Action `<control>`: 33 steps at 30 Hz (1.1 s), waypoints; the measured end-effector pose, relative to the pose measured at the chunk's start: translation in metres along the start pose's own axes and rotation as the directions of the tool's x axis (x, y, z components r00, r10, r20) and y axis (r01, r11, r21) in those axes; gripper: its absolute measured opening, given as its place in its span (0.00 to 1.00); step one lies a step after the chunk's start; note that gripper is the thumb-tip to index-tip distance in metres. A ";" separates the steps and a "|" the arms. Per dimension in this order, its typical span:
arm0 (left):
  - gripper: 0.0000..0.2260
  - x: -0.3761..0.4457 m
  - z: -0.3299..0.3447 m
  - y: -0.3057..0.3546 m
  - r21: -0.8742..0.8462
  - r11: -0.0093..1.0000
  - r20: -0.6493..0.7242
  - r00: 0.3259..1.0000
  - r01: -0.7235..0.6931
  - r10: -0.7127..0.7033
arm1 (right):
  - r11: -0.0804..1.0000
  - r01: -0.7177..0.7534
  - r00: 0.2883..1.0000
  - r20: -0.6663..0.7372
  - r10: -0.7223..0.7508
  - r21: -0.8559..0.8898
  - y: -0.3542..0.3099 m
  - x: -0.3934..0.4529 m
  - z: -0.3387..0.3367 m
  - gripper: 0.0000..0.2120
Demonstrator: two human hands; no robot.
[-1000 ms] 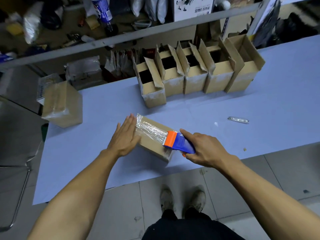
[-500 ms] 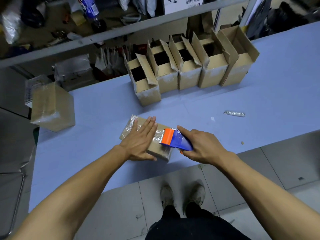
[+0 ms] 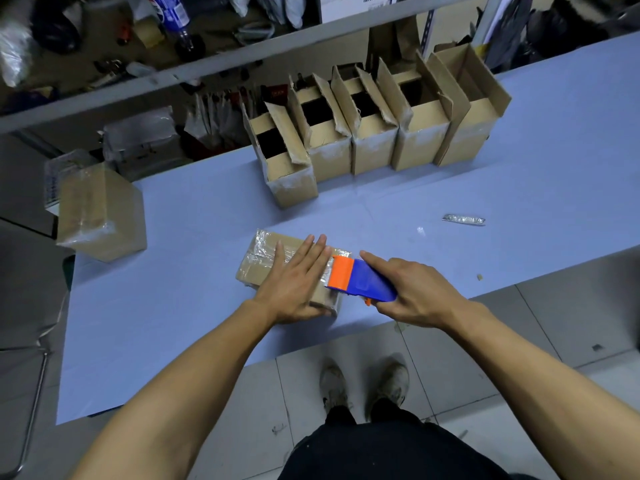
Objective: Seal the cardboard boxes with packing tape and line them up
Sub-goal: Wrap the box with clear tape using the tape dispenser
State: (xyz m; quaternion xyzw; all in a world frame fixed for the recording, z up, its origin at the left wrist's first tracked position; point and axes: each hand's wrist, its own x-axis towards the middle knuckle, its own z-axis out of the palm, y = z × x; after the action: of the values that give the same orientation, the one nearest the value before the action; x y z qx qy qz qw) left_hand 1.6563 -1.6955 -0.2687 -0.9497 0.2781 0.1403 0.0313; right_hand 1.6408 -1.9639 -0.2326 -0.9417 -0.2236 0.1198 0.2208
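1. The box (image 3: 277,268) lies on the desk (image 3: 519,209), in front of the open boxes (image 3: 374,133); its long axis runs left-right.
2. The tape dispenser (image 3: 356,280) sits at the box's right end, in the right hand (image 3: 415,292), whose grip curls round it.
3. The left hand (image 3: 294,282) rests on the box, fingers spread flat.

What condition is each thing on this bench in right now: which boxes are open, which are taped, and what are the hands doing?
Box under the hands: closed, tape across its top.
Five boxes in the back row: flaps up, unsealed.
Box at the left edge: closed and taped.
Tape dispenser: at the near box's right end.
Left hand: flat, pressing the tape.
Right hand: grips the dispenser.
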 end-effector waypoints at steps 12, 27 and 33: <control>0.48 0.001 -0.009 0.008 -0.077 0.997 0.045 0.999 0.007 -0.004 | 0.997 -0.072 0.997 0.034 0.072 -0.002 0.027 -0.028 -0.003 0.33; 0.28 0.016 -0.021 0.036 -0.426 0.864 -0.061 0.944 0.269 -0.324 | 0.979 -0.205 0.975 0.089 0.205 -0.008 0.015 -0.009 0.020 0.32; 0.26 0.025 -0.018 0.045 -0.349 0.872 -0.058 0.921 0.343 -0.385 | 0.987 -0.160 0.986 0.047 0.161 -0.028 0.018 -0.013 0.017 0.30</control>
State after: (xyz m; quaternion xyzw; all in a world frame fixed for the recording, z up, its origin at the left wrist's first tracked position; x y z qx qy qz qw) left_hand 1.6563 -1.7492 -0.2573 -0.9835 0.0678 0.1163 -0.1206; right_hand 1.6311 -1.9783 -0.2544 -0.9561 -0.1539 0.1575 0.1935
